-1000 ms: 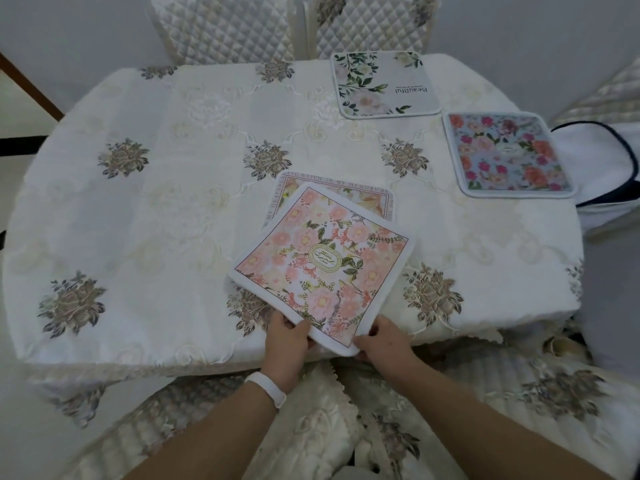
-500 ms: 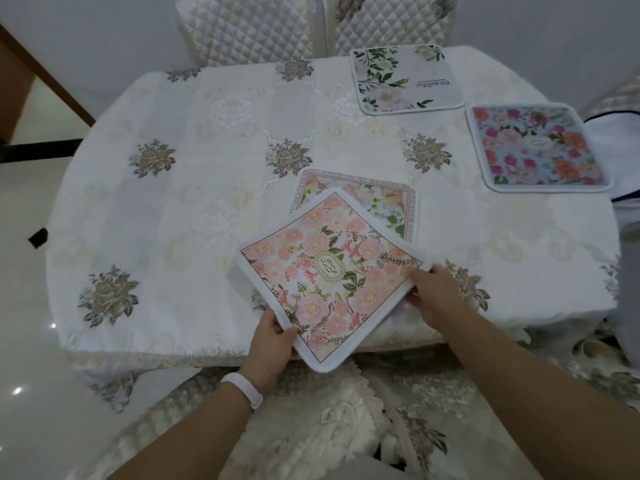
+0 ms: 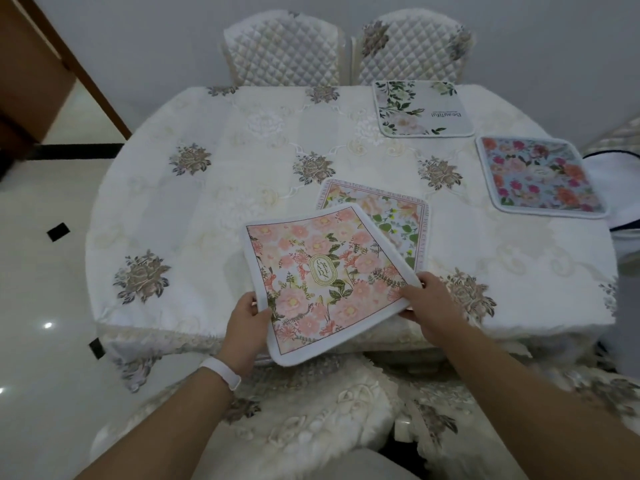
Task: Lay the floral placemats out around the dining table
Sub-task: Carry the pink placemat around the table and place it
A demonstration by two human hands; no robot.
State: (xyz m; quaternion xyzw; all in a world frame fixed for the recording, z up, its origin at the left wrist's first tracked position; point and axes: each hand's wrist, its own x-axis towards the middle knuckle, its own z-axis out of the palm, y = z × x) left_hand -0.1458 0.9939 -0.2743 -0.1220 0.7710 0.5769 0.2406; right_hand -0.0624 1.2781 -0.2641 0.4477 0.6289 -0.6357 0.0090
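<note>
**Holding a pink placemat over the near edge of the desk**

Head view: the pink placemat [image 3: 322, 275], printed with peach blooms and an oval emblem, is held tilted above the near edge of the desk [image 3: 207, 209]. Its nearest corner hangs out past the rim. The left hand [image 3: 247, 318] pinches the mat's left edge, thumb on top and fingers hidden beneath. The right hand [image 3: 427, 299] pinches the right corner the same way, thumb over the white border. A white wristband [image 3: 221, 372] sits on the left wrist.

Behind the lifted mat, and partly covered by it in this view, a bordered placemat [image 3: 391, 216] with lettering round its rim lies flat on the embroidered cloth. Whether the two touch cannot be told.

Toward the far right, a leafy placemat [image 3: 420, 109] printed "Beautiful" lies by the far edge, in front of the right quilted chair [image 3: 408, 46]. A blue placemat [image 3: 540, 178] with red and orange flowers lies at the right rim, near the leafy one but apart. A second quilted chair [image 3: 282, 50] stands to the left of the first.
</note>
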